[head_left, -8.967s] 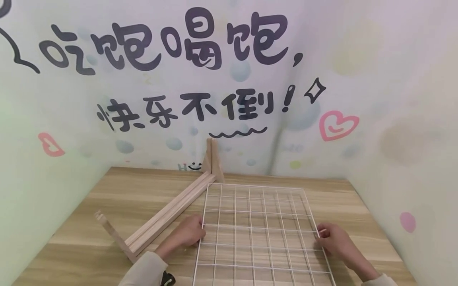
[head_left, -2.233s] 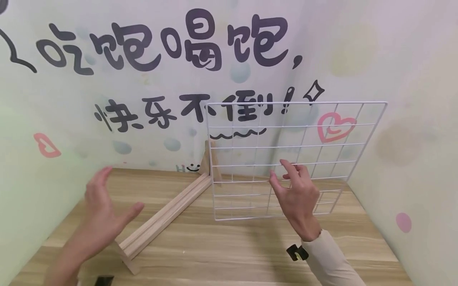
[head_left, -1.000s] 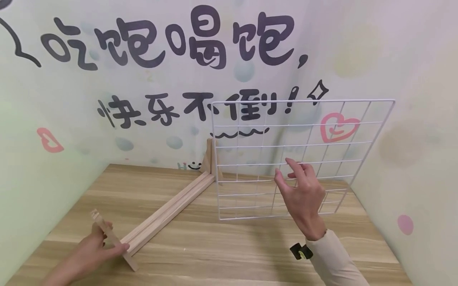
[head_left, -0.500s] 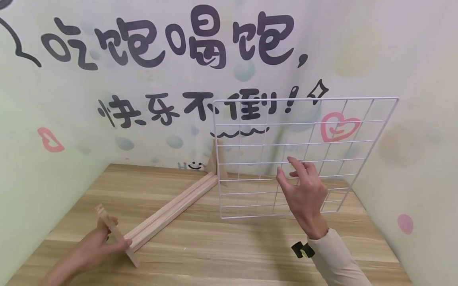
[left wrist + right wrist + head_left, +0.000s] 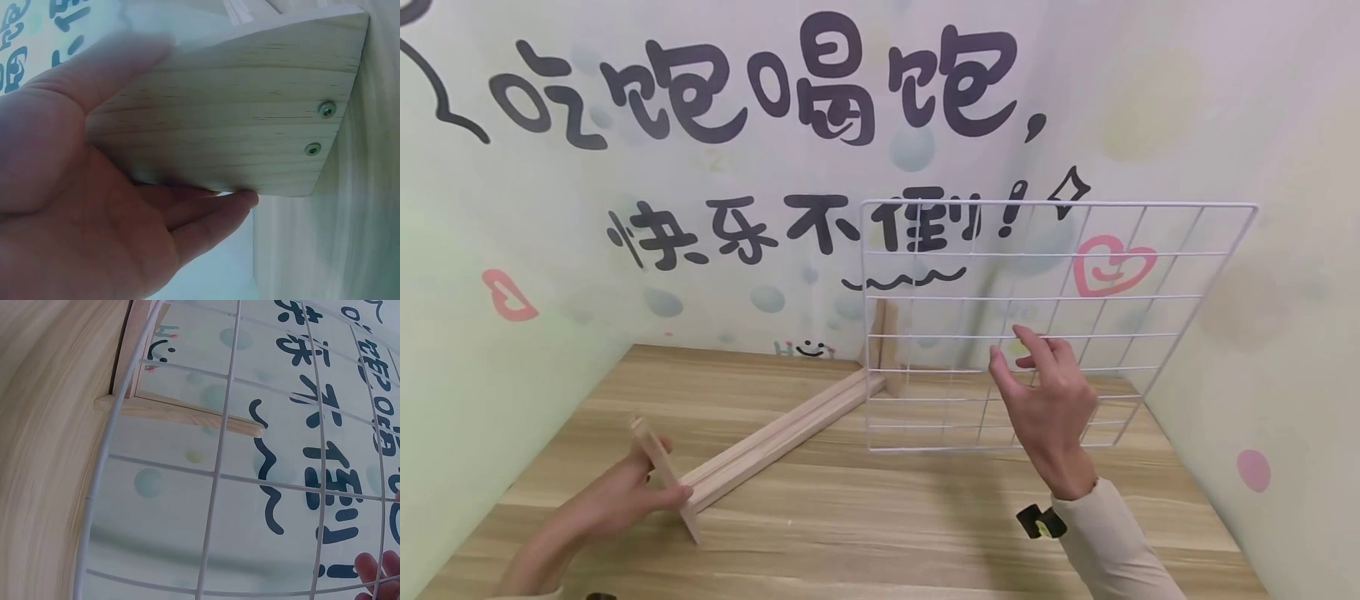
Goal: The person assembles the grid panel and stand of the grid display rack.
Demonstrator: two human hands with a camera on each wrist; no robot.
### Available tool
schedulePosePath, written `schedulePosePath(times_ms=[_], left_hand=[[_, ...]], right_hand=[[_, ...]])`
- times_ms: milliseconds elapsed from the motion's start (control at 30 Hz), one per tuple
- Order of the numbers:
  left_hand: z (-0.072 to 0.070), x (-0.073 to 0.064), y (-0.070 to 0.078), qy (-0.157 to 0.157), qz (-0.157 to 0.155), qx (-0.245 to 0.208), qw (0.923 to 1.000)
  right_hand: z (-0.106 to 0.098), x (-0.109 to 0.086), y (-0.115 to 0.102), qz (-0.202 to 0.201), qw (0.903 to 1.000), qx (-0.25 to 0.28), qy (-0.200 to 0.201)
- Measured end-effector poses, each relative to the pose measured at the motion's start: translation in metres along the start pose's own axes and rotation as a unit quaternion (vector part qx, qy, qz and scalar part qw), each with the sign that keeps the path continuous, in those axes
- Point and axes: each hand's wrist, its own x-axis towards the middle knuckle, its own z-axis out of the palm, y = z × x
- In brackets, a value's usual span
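A wooden stand (image 5: pixel 775 450), a grooved rail between two end panels, lies diagonally on the table in the head view. My left hand (image 5: pixel 621 496) grips its near end panel (image 5: pixel 237 119), thumb on one edge and fingers on the other; two screws show there in the left wrist view. My right hand (image 5: pixel 1052 408) holds up a white wire grid panel (image 5: pixel 1060 202), tilted above the table, with thumb and fingers at its middle wires. In the head view, the grid's left side overlaps the stand's far end panel (image 5: pixel 887 333), visible through the wires.
The wood-grain table (image 5: pixel 820 533) meets a pale back wall (image 5: pixel 737 175) with black lettering. Side walls close in on the left and right. A dark wrist device (image 5: pixel 1041 522) sits at the right cuff.
Both hands held the grid flat on the table at first; now only my right hand holds it, raised. My left hand took the stand's near end panel, and the stand has shifted right.
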Motion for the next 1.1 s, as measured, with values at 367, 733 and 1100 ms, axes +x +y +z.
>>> schedulePosePath(times_ms=[367,733,1100], left_hand=[[-0.002,0.029,0.013,-0.06,0.003,-0.014,0.9981],[0.004,0.05,0.023,-0.086,0.021,-0.038,0.9953],[0.011,0.073,0.028,-0.103,0.036,-0.055,0.9925]], right_hand=[[-0.001,0.001,0.002,0.001,1.0,0.002,0.005],[-0.003,0.004,0.004,0.0,0.9999,-0.009,0.009],[-0.006,0.006,0.007,-0.002,0.9998,-0.01,0.017]])
